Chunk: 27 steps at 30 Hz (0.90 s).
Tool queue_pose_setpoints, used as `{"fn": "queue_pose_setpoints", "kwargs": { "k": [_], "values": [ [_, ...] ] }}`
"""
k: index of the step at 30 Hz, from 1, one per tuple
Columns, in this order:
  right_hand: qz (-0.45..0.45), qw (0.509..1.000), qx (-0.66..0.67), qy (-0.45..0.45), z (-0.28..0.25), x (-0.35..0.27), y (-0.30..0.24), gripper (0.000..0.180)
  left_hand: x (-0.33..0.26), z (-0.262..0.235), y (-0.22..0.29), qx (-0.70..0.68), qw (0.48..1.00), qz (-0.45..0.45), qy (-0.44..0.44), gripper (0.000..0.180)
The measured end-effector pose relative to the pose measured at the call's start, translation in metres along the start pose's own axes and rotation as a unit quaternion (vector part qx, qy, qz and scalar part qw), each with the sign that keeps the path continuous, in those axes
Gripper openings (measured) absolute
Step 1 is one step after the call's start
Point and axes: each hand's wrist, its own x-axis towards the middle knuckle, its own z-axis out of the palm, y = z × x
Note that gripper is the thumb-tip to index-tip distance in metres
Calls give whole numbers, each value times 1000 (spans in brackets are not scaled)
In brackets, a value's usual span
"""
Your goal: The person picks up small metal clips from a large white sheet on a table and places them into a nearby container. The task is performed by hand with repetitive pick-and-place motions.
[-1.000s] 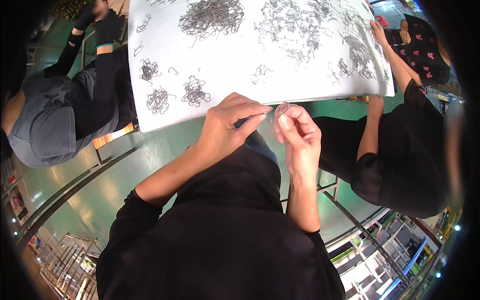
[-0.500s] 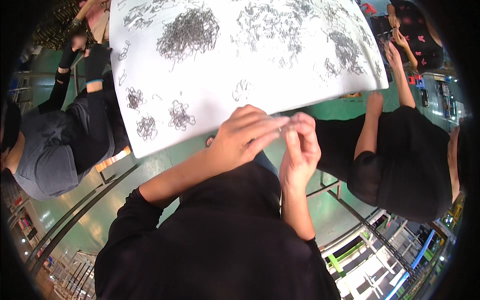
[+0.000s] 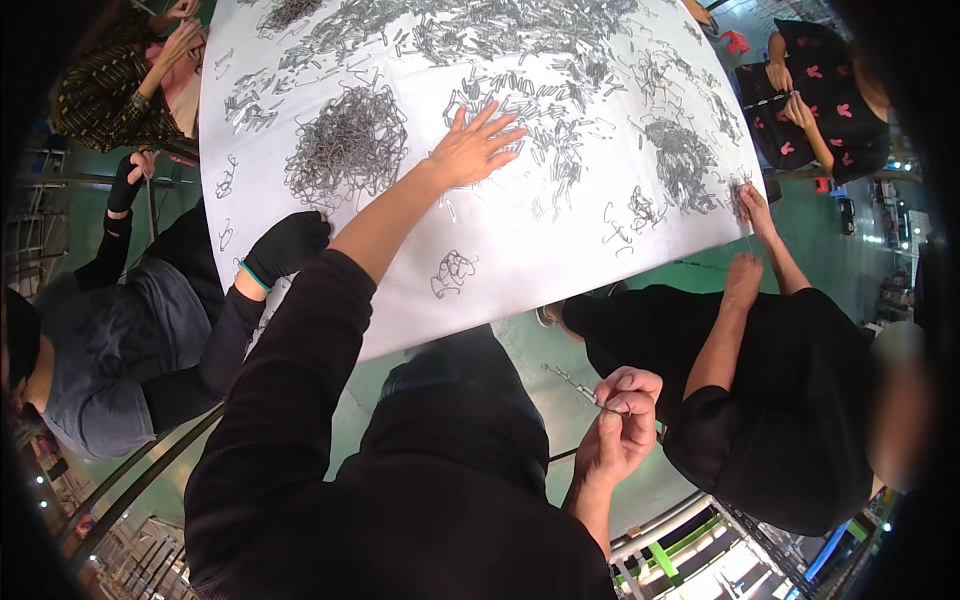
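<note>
While the left hand [image 3: 475, 151] was spread over loose metal pieces [image 3: 555, 92] well in from the near edge of the table [image 3: 418, 312], the right hand [image 3: 618, 418] pinched a short metal chain [image 3: 574, 384] outside that edge; a light, flat touch seemed best against tangles

Free lane on white tabletop [image 3: 540, 265] is left betw. small hook clump [image 3: 455, 273] & hooks at R [image 3: 645, 210]; can be entered from near edge. Beyond L hand [image 3: 475, 148], way is blocked w/ scattered metal pcs [image 3: 500, 35]. To its L, passage is barred by big hook pile [image 3: 345, 145]. Near-L corner is obstructed by co-worker's gloved hand [image 3: 285, 248] & own L sleeve [image 3: 300, 360]; R edge by another co-worker's hand [image 3: 757, 212]. Betw. R hand [image 3: 622, 412] & table edge, open air is crossed by metal chain [image 3: 570, 382].
</note>
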Motion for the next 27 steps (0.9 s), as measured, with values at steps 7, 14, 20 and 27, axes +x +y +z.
{"fn": "queue_pose_setpoints", "kwargs": {
  "k": [7, 14, 20, 27],
  "values": [
    [33, 999, 11, 3, -7, 12, 13, 10, -88, -6, 8, 47, 995, 89, -16, 47],
    [28, 999, 22, -29, -2, 8, 16, 10, -177, -32, 29, -15, 998, 36, -50, 45],
    [19, 998, 12, -52, 4, -12, 16, 11, -178, -25, 38, -184, 962, -114, 168, 24],
    [18, 998, 8, -67, 22, -43, 28, 11, -143, -2, 76, -54, 985, -113, 122, 10]
  ]
}}
